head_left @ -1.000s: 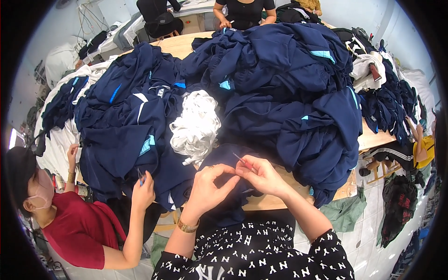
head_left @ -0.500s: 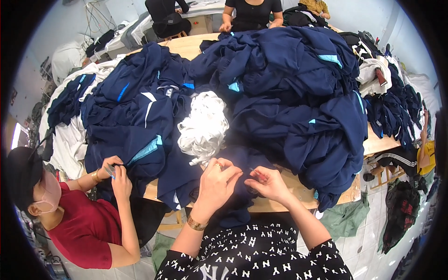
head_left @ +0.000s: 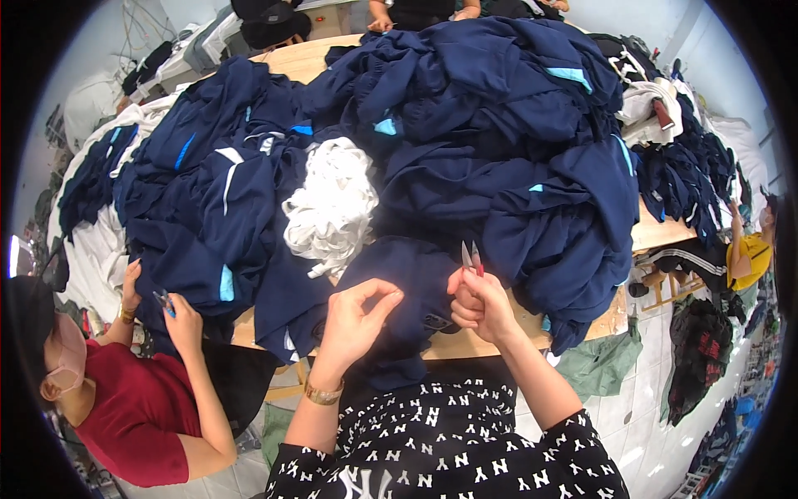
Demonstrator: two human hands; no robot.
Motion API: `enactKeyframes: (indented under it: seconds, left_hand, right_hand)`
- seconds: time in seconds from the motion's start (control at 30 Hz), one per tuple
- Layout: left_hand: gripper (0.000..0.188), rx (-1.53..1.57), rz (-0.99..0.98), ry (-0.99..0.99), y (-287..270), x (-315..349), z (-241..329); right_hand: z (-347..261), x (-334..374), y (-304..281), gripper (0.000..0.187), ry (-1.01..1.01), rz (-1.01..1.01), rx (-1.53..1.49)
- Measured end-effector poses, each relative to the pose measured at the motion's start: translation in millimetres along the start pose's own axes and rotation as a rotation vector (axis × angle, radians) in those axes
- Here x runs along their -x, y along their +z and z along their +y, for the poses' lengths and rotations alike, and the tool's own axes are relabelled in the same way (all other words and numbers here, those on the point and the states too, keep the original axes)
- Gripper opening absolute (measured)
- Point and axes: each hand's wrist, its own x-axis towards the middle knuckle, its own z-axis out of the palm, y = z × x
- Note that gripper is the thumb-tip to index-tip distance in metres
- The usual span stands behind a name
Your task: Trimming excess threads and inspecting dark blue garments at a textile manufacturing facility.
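My right hand (head_left: 482, 309) is closed around a pair of thread snips (head_left: 472, 256) with a red handle, and their two blades point up, away from me, slightly apart. My left hand (head_left: 359, 320) is raised to the left of it, thumb and fingertips pinched together; anything between them is too small to make out. Beneath both hands lies a navy garment (head_left: 395, 270), partly over the table's near edge. Just beyond my left hand a heap of white tape (head_left: 331, 208) rests on the navy cloth, its loose end hanging toward me.
Large piles of navy garments (head_left: 499, 100) with light blue bits cover most of the wooden table (head_left: 611, 320). At my left a co-worker in a red top (head_left: 137, 412) holds blue-handled snips (head_left: 166, 303). Other people sit across the table and at far right. Green cloth (head_left: 603, 362) lies low at right.
My hands have moved apart, and the snips have turned upright in my right hand. The view has shifted, so the piles appear higher and further left. The co-worker's hands have separated.
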Motion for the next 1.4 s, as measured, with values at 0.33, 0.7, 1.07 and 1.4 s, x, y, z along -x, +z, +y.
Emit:
enactKeyframes:
  seconds: [0.33,0.7,1.07,1.4]
  left_hand:
    - [0.014,0.216,-0.055,-0.045,3,6,0]
    - [0.015,0.182,-0.049,0.009,4,5,0]
    - [0.013,0.172,-0.032,0.02,5,6,1]
    - [0.012,0.09,-0.02,0.065,3,12,8]
  right_hand:
    - [-2,-4,-6,0.021,0.165,-0.175,-0.538]
    - [0,-6,-2,0.021,0.153,-0.312,-0.716]
    - [-11,-1,10,0.017,0.072,-0.106,0.133]
    - [-17,-6,20,0.017,-0.041,-0.061,0.733]
